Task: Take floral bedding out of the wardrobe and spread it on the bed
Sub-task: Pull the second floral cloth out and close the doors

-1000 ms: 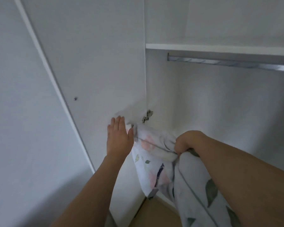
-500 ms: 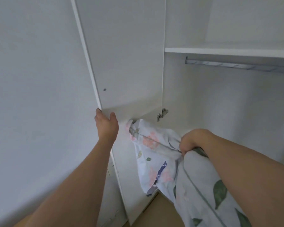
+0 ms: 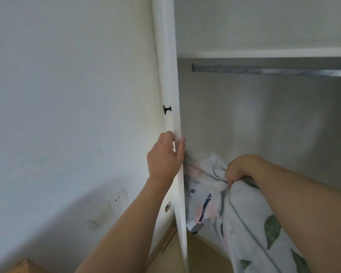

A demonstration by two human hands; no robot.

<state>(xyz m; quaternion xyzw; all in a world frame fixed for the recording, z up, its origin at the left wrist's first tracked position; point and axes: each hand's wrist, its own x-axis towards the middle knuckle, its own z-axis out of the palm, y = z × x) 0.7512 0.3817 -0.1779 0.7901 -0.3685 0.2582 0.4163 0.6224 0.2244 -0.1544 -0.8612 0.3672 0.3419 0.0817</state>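
Observation:
The floral bedding (image 3: 242,217), white with pink flowers and green leaves, hangs in front of the open wardrobe, draped down toward the lower right. My right hand (image 3: 238,170) is clenched on a bunch of it at the wardrobe's opening. My left hand (image 3: 165,156) grips the edge of the white wardrobe door (image 3: 168,85), which I see almost edge-on, with its small black knob (image 3: 167,109) just above my fingers. The bedding's lower end runs out of view.
Inside the wardrobe are a white shelf (image 3: 264,53) and a metal hanging rail (image 3: 270,70) under it. A white wall (image 3: 67,95) with a socket and switch plates (image 3: 110,205) stands at left. Wooden floor (image 3: 201,257) shows below.
The wardrobe door has swung from wide open to nearly edge-on, with my left hand moving from its inner face to its edge. My right hand keeps holding the bedding.

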